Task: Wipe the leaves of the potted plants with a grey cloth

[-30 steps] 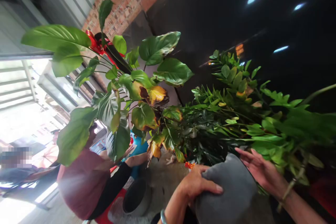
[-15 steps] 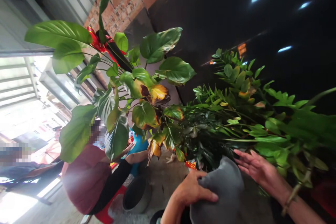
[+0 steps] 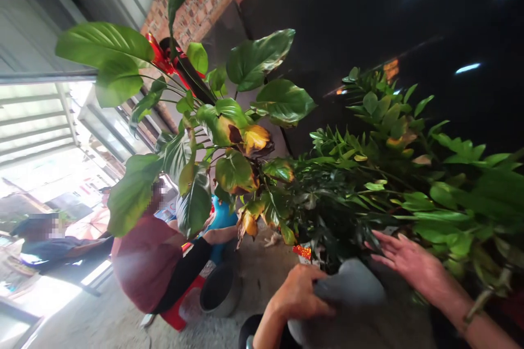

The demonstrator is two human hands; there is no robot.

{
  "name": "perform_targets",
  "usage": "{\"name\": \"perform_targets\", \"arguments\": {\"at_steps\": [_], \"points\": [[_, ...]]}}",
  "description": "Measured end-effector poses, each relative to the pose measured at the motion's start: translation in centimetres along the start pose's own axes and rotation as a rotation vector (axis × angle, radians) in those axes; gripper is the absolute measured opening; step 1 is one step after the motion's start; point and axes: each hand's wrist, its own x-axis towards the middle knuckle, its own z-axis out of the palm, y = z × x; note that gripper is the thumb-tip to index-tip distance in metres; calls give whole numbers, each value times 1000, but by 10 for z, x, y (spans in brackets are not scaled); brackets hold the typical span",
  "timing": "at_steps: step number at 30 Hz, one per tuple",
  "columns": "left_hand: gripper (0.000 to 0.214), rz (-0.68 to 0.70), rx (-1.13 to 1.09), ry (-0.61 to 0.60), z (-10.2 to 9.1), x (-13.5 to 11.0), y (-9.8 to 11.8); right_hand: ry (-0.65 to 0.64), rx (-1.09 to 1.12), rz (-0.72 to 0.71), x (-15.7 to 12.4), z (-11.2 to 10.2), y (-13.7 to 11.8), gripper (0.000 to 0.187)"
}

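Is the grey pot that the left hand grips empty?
No, a bushy green plant spreads out of the grey pot, which the left hand clasps while the right hand lies open by the leaves.

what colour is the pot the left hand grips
Grey; the pot shows best in the head view, under the left hand.

The person is wearing nothing over the forearms, and the left hand (image 3: 298,297) and right hand (image 3: 409,263) are both showing bare. A thin, olive-yellow bracelet (image 3: 475,310) is circling the right wrist. At the left wrist a pale bangle (image 3: 248,342) is just peeking in, mostly cut off by the picture's lower edge.
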Motion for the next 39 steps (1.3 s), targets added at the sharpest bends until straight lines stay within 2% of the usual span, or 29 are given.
{"name": "perform_targets", "arguments": {"at_steps": [1,3,6,8,10,12,13,14,16,17,19,22,24,25,27,29,31,33,35,37,39], "points": [[27,20,12,-21,-6,-8,0,8,0,10,0,-1,-1,31],[29,73,-75,28,-23,-18,10,18,4,22,0,-1,-3,30],[40,184,-412,240,-44,-14,31,1,9,19,-1,1,-3,27],[40,252,-507,399,-44,-2,34,-14,16,4,-1,0,0,25],[31,245,-425,516,-29,8,21,-20,13,-19,0,-1,3,24],[19,182,-194,486,-6,11,-4,-15,6,-37,1,-3,5,22],[13,168,-54,405,5,8,-17,-13,4,-36,2,-4,5,22],[10,169,29,260,13,3,-28,-13,5,-27,2,-5,5,22],[11,162,43,103,19,-10,-40,-3,4,3,2,-6,2,24],[13,150,-21,91,16,-16,-40,3,1,14,2,-6,1,26],[20,128,-232,204,1,-23,-29,21,-7,15,2,-5,0,27],[32,179,-506,467,-22,-16,-4,25,-3,-28,1,-3,2,26],[34,209,-558,603,-23,-4,1,19,7,-40,1,-2,5,24],[33,191,-541,637,-18,1,-4,14,8,-39,1,-2,6,23],[30,78,-479,623,0,6,-23,8,2,-31,1,-4,8,21],[31,-88,-461,510,19,-1,-47,6,-12,-33,3,-7,10,21],[38,-189,-571,406,27,-16,-59,5,-19,-50,5,-11,10,19],[44,-180,-710,448,17,-31,-49,-9,-19,-62,8,-15,10,19],[46,-81,-757,554,-7,-35,-23,-21,-11,-59,10,-16,10,21],[44,34,-793,647,-34,-26,6,-10,6,-42,10,-15,11,23],[42,102,-820,737,-52,-9,22,12,32,-31,9,-10,13,22]]}}
